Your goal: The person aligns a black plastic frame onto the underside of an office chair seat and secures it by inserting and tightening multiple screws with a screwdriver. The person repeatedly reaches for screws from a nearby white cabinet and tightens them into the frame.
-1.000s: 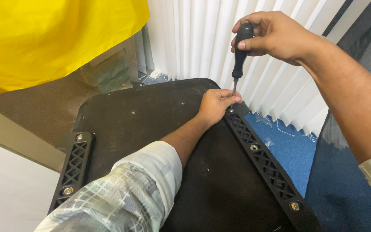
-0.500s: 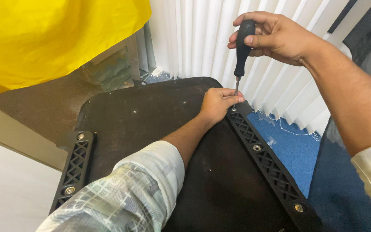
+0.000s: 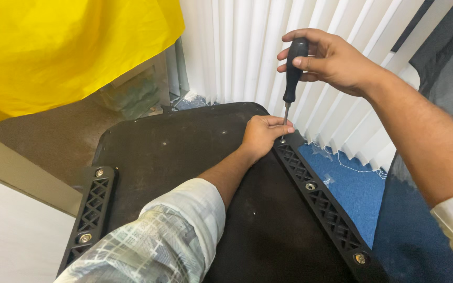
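Right hand: our right hand is wrapped around the black handle of the screwdriver, thumb on the front of the grip, shaft near upright.
Left hand: our left hand rests curled on the black panel, fingertips pinched at the driver tip; whether they hold the screw itself we cannot tell.
Work point: tip meets the far end of the right rail, at the panel's back corner, near the white blinds.
Technique: we judge the shaft should stay square to the rail, with steady downward pressure while turning, so the tip does not cam out.
Guidance: the left fingers are best kept low on the tip, clear of a slip.
Other fasteners: further screws show along the right rail and on the left rail.
Surroundings: yellow sheet at upper left.
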